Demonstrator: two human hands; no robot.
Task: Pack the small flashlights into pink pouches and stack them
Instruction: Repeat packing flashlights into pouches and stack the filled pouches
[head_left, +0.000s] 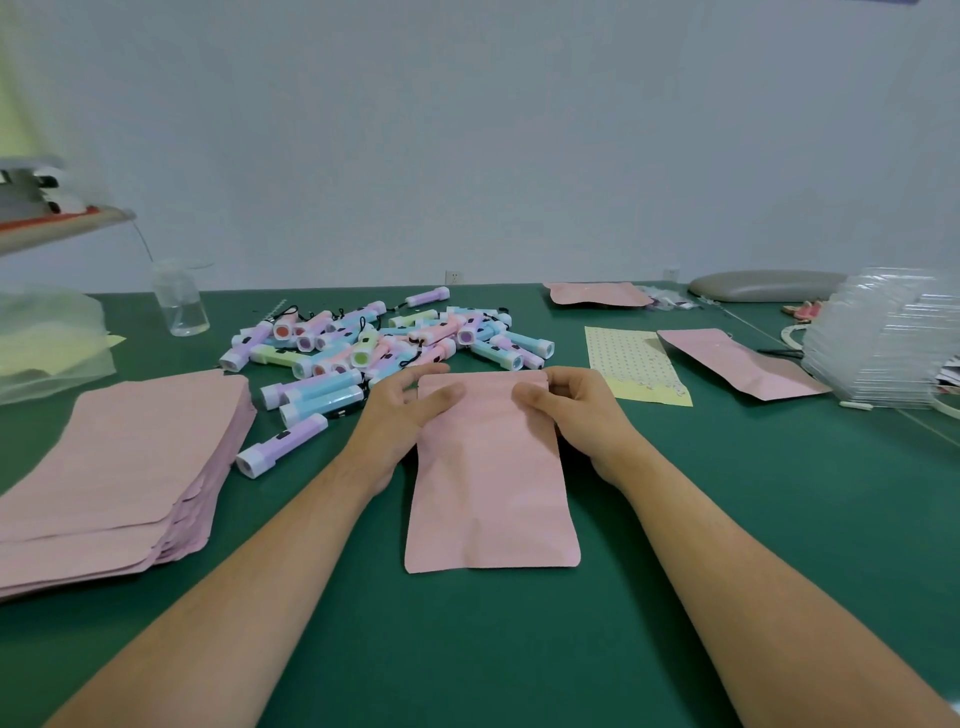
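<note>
A pink pouch (491, 483) lies flat on the green table (727, 519) in front of me, its top edge pointing away. My left hand (402, 410) pinches the pouch's top left corner, thumb on its upper face. My right hand (576, 410) pinches the top right corner the same way. Just beyond the pouch lies a heap of small pastel flashlights (384, 340), with a few more loose ones (311, 402) to the left. A thick stack of empty pink pouches (114, 478) sits at the left.
Two more pink pouches (737, 364) (597, 293) lie at the back right, beside a dotted sticker sheet (631, 364). Clear plastic packaging (883, 343) is piled at the right edge. A clear bottle (179, 301) and a plastic bag (47, 343) stand at the left.
</note>
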